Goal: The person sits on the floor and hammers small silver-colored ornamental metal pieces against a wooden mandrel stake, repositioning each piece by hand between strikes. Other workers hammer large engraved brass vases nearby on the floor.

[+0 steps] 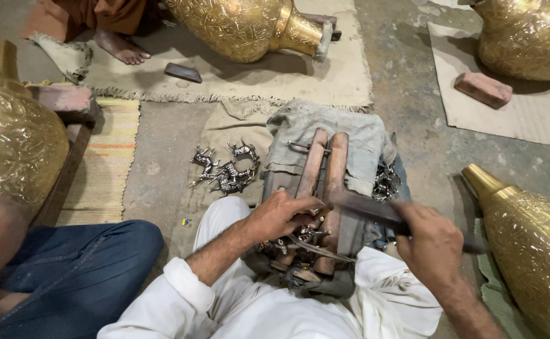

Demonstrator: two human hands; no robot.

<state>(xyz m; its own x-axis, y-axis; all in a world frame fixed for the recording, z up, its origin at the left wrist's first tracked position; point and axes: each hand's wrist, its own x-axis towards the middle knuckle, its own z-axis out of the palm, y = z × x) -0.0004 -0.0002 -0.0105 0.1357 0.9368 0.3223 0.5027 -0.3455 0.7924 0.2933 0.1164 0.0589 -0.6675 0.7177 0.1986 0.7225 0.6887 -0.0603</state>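
The person sat on the floor with two wooden bars (322, 182) in front of them, lying side by side on a grey cloth (356, 135). The left hand (281, 216) was closed around a small metal piece (306, 233) and pressed it against the near end of the bars. The right hand (432, 245) was wrapped tight around the handle of a long flat file (366, 208). The file lay across the bars, and its tip was touching the small metal piece by the left hand.

A pile of little metal deer (224, 169) lay on the floor just to the left of the cloth. More of them (385, 182) peeked out on the right side of the cloth. Big shiny gold pots (532, 242) stood all around. Another person's bare foot (121, 49) rested on a mat far at the top. A leg in blue trousers (80, 270) was close by on the left.
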